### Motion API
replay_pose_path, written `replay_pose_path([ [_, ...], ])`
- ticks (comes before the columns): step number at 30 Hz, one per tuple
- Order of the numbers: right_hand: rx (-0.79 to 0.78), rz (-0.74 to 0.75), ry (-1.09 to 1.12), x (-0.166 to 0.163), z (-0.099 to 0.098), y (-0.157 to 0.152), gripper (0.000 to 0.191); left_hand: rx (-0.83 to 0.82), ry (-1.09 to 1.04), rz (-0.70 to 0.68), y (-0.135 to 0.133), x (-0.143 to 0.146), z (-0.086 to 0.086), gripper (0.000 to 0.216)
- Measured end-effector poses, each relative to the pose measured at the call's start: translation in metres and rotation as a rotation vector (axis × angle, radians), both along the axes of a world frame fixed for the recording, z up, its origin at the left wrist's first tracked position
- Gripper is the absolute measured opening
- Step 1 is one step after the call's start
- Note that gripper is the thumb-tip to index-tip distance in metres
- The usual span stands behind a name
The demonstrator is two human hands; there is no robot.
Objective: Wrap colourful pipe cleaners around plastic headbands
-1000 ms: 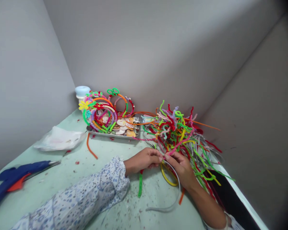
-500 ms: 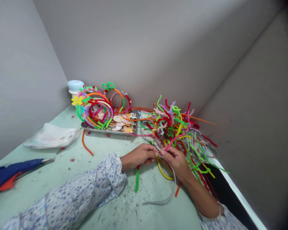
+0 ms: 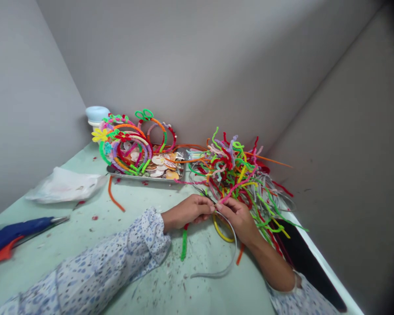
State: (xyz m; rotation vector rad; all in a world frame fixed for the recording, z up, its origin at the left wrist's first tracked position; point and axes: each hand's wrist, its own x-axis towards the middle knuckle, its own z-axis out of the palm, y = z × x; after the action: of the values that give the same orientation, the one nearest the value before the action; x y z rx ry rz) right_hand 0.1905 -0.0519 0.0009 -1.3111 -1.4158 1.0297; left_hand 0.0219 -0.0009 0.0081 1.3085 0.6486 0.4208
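My left hand [image 3: 191, 210] and my right hand [image 3: 239, 218] meet above the table, fingertips pinched together. Between them is the upper end of a thin grey headband [image 3: 233, 251], whose free end curves down and left. A pink pipe cleaner [image 3: 238, 187] rises from my right thumb and forefinger toward the pile behind. The exact join at the fingertips is hidden. Under my left hand a green pipe cleaner [image 3: 184, 246] with a red end sticks out. A yellow hoop [image 3: 221, 233] lies behind the headband, and an orange piece [image 3: 240, 254] shows beside my right wrist.
Behind my hands spreads a tangled pile of pipe cleaners [image 3: 249, 183]. Decorated headbands [image 3: 147, 151] rest on a metal tray [image 3: 151, 178] of flat cut-outs. At left are a plastic bag [image 3: 67, 186], a blue-handled tool [image 3: 19, 232] and a light-blue-lidded container [image 3: 97, 114].
The whole scene has shifted slightly left and up in the view. Both hands keep their pinch on the headband and pipe cleaner, with hardly any movement of the fingers.
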Motion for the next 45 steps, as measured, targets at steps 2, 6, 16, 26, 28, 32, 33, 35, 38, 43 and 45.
replay_pose_path([
  [2, 0.002, -0.005, -0.005, -0.0008, 0.0010, -0.0004, 0.024, 0.000, -0.005, -0.002, 0.0001, 0.0001, -0.0003, 0.022],
  [6, -0.013, -0.010, 0.067, -0.0007, 0.0001, -0.0013, 0.023, 0.014, -0.021, 0.000, 0.0000, 0.0000, 0.0004, 0.020],
  [16, 0.068, -0.101, 0.058, -0.0014, -0.0029, -0.0035, 0.022, 0.078, 0.003, -0.003, -0.0005, -0.0002, -0.0009, 0.024],
  [26, 0.170, -0.142, -0.080, -0.0017, -0.0070, -0.0064, 0.020, 0.094, 0.008, -0.003, -0.0015, -0.0011, -0.0012, 0.026],
  [28, 0.174, -0.138, -0.089, -0.0017, -0.0078, -0.0062, 0.021, 0.100, 0.014, -0.010, -0.0019, -0.0008, -0.0002, 0.025],
  [32, 0.178, -0.134, -0.098, -0.0022, -0.0075, -0.0060, 0.023, 0.107, 0.022, -0.017, -0.0025, -0.0005, 0.0008, 0.024],
  [33, 0.178, -0.136, -0.099, -0.0025, -0.0070, -0.0060, 0.023, 0.118, 0.025, -0.018, -0.0026, -0.0007, 0.0008, 0.024],
  [35, 0.178, -0.138, -0.103, -0.0031, -0.0061, -0.0062, 0.022, 0.146, 0.029, -0.022, -0.0027, -0.0011, 0.0007, 0.024],
  [38, 0.181, -0.136, -0.116, -0.0035, -0.0057, -0.0063, 0.022, 0.154, 0.035, -0.026, -0.0026, -0.0013, 0.0006, 0.023],
  [43, 0.173, -0.141, -0.114, -0.0026, -0.0073, -0.0055, 0.021, 0.152, 0.055, -0.035, -0.0020, -0.0007, -0.0003, 0.024],
  [45, 0.178, -0.131, -0.116, -0.0026, -0.0076, -0.0052, 0.021, 0.169, 0.066, -0.048, -0.0018, -0.0006, -0.0012, 0.025],
])
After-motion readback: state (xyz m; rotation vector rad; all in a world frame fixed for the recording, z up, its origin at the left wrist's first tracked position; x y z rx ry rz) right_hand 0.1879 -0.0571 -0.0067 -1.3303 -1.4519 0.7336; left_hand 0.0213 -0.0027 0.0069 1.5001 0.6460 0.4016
